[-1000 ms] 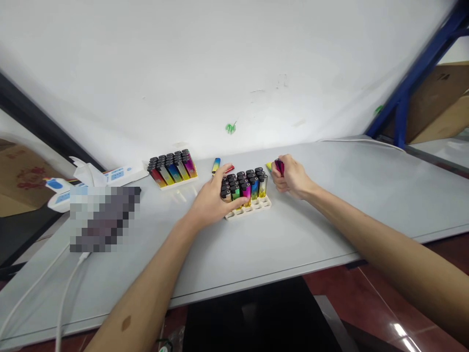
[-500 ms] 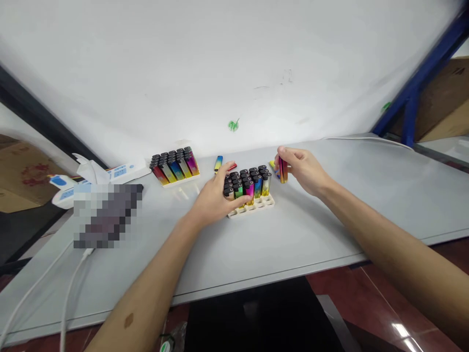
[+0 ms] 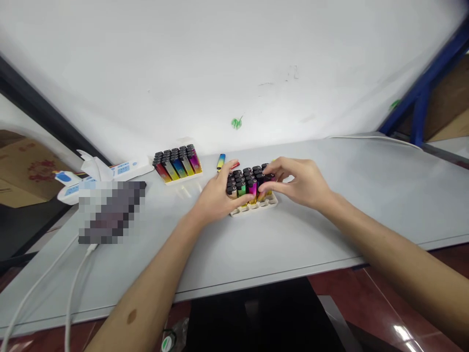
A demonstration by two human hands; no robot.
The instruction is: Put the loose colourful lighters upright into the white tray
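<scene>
A white slotted tray (image 3: 273, 201) holds rows of upright black-topped lighters, among them a green lighter (image 3: 241, 189) and a magenta lighter (image 3: 252, 187). Around the left end of these lighters wraps my left hand (image 3: 214, 198), its thumb along the front and its fingers behind. My right hand (image 3: 302, 182) is at the right end of the tray, thumb and fingers closed on a red-orange lighter (image 3: 261, 196) that they partly cover. How deep that lighter sits in its slot is hidden. Behind the tray lie a blue-yellow lighter (image 3: 221, 160) and a red lighter (image 3: 235, 165).
A second white tray (image 3: 183, 179), filled with coloured lighters, stands at the back left. Left of it are a white power strip (image 3: 128, 167) with plugs, a blurred-out dark device (image 3: 115, 212) and white cables (image 3: 71, 293). A white wall (image 3: 205, 73) bounds the grey table (image 3: 227, 259).
My right hand has moved left with the red lighter, from beside the tray to its right end. My left hand keeps its place around the lighters. The view has shifted slightly.
</scene>
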